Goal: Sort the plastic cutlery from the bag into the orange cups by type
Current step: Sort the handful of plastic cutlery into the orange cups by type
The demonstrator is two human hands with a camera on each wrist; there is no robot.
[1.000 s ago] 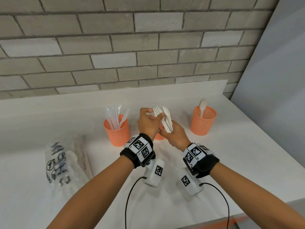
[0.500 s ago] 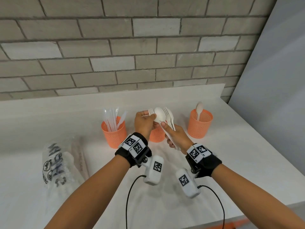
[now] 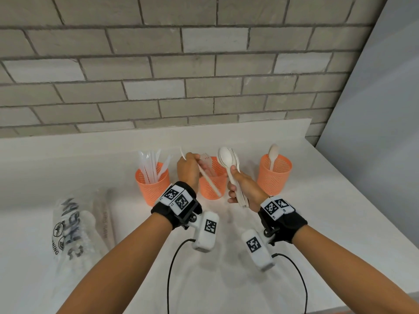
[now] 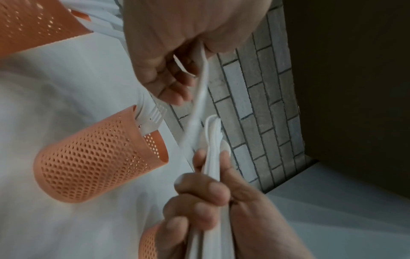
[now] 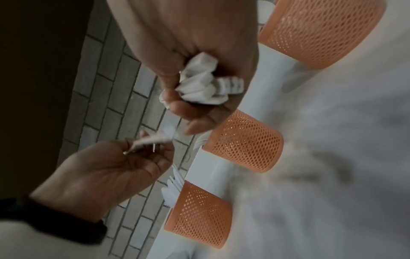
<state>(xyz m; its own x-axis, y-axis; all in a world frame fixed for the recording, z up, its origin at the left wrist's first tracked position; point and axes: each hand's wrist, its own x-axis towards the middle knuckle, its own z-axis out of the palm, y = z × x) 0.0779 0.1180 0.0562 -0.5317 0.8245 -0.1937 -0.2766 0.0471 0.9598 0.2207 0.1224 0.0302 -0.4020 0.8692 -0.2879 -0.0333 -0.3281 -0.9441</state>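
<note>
Three orange mesh cups stand in a row: the left cup holds knives, the middle cup holds forks, and the right cup holds one spoon. My left hand pinches a single white piece, seemingly a fork, slanted in front of the middle cup. My right hand grips a bundle of white cutlery upright, spoon bowls on top, between the middle and right cups. In the right wrist view the bundle's handle ends stick out of the fist.
A crumpled clear plastic bag with dark print lies on the white counter at the left. A brick wall rises behind the cups. A grey panel closes off the right side. Cables hang from both wrist cameras.
The hands, joined on one bundle before, have come apart. My left hand has drawn a single piece out and moved left with it; my right hand keeps the rest upright.
</note>
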